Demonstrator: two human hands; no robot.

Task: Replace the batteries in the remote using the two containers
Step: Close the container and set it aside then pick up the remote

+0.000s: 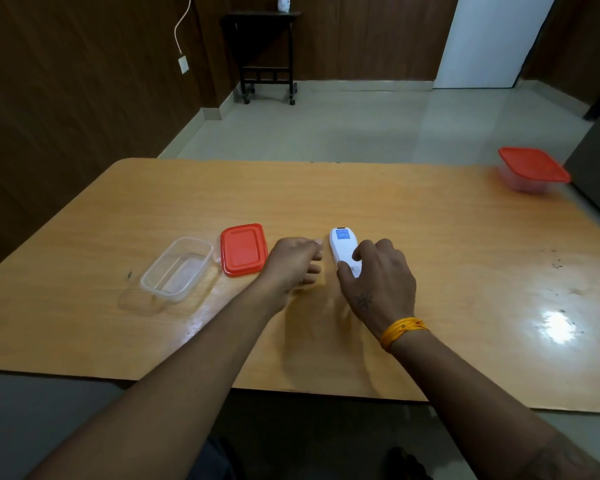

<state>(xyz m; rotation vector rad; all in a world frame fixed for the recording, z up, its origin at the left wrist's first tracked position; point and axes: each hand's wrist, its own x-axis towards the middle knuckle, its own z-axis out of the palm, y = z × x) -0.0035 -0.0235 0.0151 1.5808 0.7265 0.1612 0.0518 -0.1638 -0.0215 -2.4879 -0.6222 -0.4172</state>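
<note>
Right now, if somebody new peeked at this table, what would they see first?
Probably the right hand with its fingers curled around the white remote in the middle of the table, with the left hand close beside it. Next, the bright red lid lying beside the open clear container on the left, and the closed red-lidded container at the far right corner.

Just left of our left hand point(293, 263) fingers the red lid point(244, 249) lies flat, nearly touching the knuckles, and beyond it the open clear container point(176, 268) blocks the leftward path. Between our two hands only a narrow strip of table point(430, 237) shows. Our right hand point(378, 275) fingers rest on the white remote point(343, 247). Ahead of all fingertips and rightward we see bare wood, as far as the lidded container point(530, 171) at the far right corner.
</note>
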